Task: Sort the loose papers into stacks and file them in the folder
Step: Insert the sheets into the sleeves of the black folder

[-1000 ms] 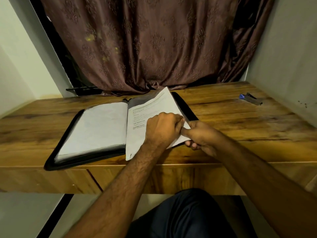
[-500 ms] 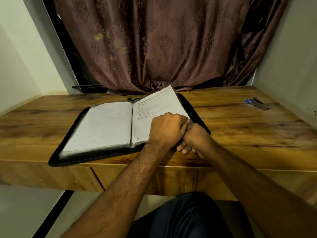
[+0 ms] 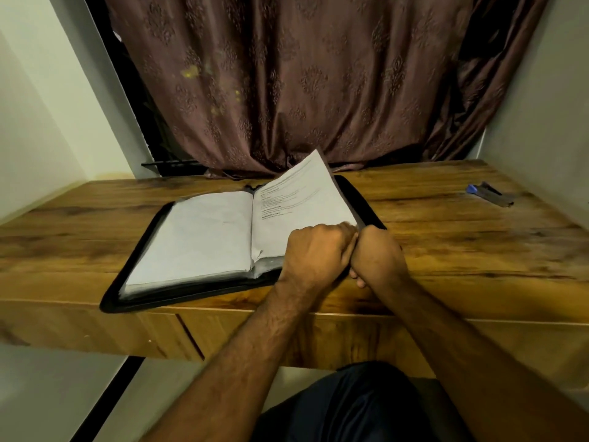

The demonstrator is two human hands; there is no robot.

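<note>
One black zip folder (image 3: 134, 275) lies open near the front edge of the wooden tabletop (image 3: 446, 244), its front corner almost at the lip, so a hard tug on the pages could slide it off toward the person's lap. Its left side shows one pale sleeve page (image 3: 197, 237) lying flat; a thin stack of further sleeves seems to sit beneath it, though the count is too blurred to give. To the right of the spine one printed sheet (image 3: 302, 199) stands tilted up, its far corner lifted toward the curtain (image 3: 287, 74) and its near edge caught between the two hands. The left hand (image 3: 315, 250) is curled in a fist-like grip at that lower edge, knuckles up, and the right hand (image 3: 377, 253) presses close against it, fingers curled under at the folder's right border; both appear to pinch the sheet or the sleeve it goes into, but the contact itself is hidden. The likely trouble is the sheet creasing or tearing at that pinched corner if the hands pull apart, or buckling instead of sliding into its pocket. No other loose papers show. Well apart at far right lies one small dark object with a blue end (image 3: 489, 194), perhaps a stapler
</note>
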